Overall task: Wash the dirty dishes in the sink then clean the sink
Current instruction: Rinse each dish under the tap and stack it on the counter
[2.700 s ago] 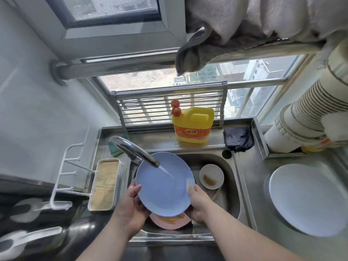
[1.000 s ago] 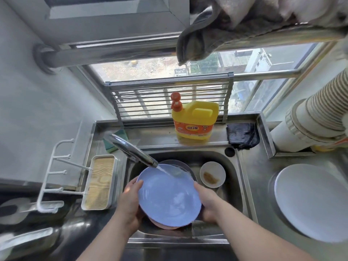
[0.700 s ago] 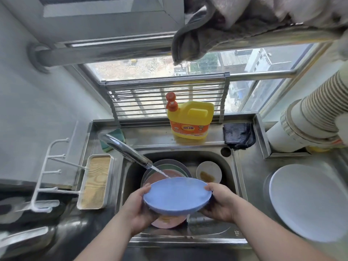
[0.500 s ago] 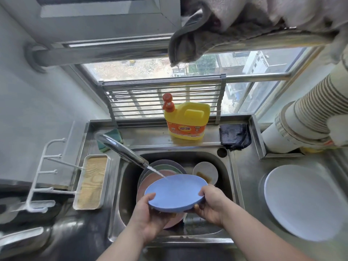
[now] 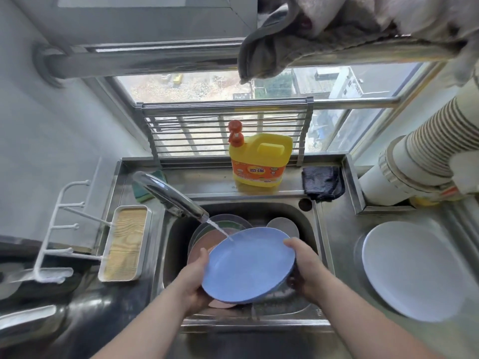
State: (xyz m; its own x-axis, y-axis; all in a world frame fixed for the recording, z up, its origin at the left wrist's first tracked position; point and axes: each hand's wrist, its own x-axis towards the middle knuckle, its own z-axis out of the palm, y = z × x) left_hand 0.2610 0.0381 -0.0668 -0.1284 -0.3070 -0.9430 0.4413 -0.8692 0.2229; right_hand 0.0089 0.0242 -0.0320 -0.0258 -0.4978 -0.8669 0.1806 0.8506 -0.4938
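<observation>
A blue plate [image 5: 248, 265] is held over the steel sink [image 5: 315, 242], its hollow side up and tilted toward me. My left hand [image 5: 193, 283] grips its left rim and my right hand [image 5: 304, 268] grips its right rim. Water from the tap [image 5: 171, 196] falls on the plate's far edge. Under it in the sink lie a pink plate [image 5: 207, 242], a green-rimmed plate [image 5: 228, 225] and a small white dish [image 5: 283, 225], all partly hidden.
A white plate [image 5: 412, 270] lies on the counter at the right. A yellow detergent jug [image 5: 260, 161], a dark cloth [image 5: 324, 182] and a green sponge [image 5: 145, 187] sit on the ledge behind the sink. A wood-lined tray [image 5: 124, 244] stands left.
The blue plate went from facing me under the tap to edge-on and low, then tipped back hollow side up under the stream. Both hands kept their grip.
</observation>
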